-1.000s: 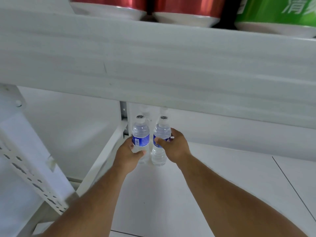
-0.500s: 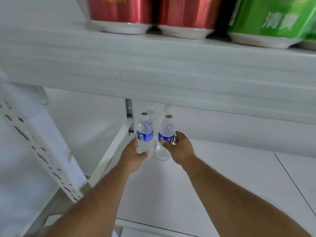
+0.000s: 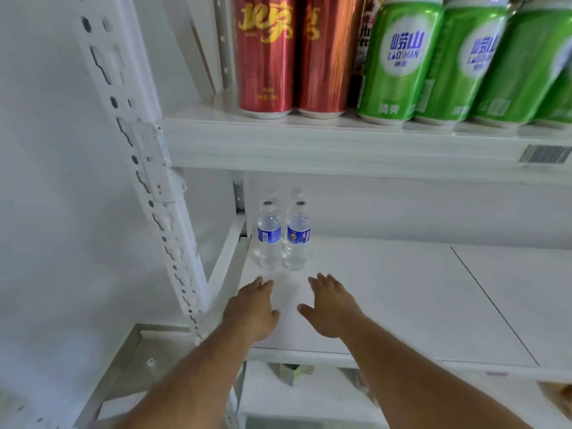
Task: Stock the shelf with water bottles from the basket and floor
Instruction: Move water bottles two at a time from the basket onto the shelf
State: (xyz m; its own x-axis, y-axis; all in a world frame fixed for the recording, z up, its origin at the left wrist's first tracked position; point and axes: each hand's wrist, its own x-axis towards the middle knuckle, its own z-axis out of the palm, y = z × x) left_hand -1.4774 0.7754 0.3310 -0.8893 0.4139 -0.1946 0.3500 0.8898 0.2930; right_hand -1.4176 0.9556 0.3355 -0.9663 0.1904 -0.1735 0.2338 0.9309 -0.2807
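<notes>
Before you, a white shelf [image 3: 402, 289] carries two water bottles [image 3: 268, 235] upright, side by side, at its back left corner, with more bottles behind them.

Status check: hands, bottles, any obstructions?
Left hand and right hand open, empty. Two water bottles upright, back-left of shelf. Nothing in the way.

My 2 clear water bottles [image 3: 283, 235] wore blue labels and white caps on the white shelf [image 3: 387, 292]. Above stood 2 red cans [image 3: 289, 54] with gold lettering and green cans [image 3: 433, 60] with white-and-blue logos.
</notes>
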